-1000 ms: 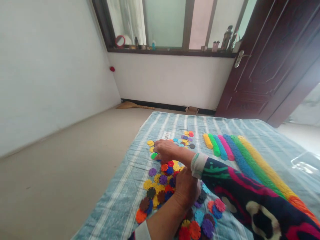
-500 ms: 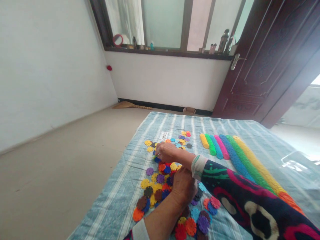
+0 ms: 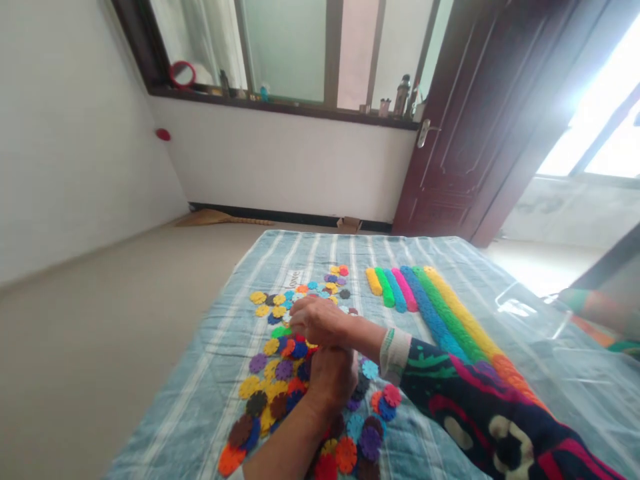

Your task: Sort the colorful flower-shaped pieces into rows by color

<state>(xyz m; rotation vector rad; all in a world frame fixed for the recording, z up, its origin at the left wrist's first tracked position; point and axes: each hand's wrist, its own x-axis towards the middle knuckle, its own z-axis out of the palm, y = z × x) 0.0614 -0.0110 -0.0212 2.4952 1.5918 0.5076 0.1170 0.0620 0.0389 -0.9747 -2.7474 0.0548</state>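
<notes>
Dozens of thin, round, notched plastic discs in many colours (image 3: 284,370) overlap on a wrinkled blue-and-white striped cloth (image 3: 185,400), around the bare left hand (image 3: 333,377) and right hand (image 3: 317,322). From the head view, the right fingers curl downward and the left are hidden; I cannot tell whether either grips one. Hands this low could knock loose pieces askew.

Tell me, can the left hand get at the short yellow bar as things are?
Probably not directly: the right arm crosses between the left hand and the short yellow bar. The bar itself lies uncovered on the striped cloth.
</notes>
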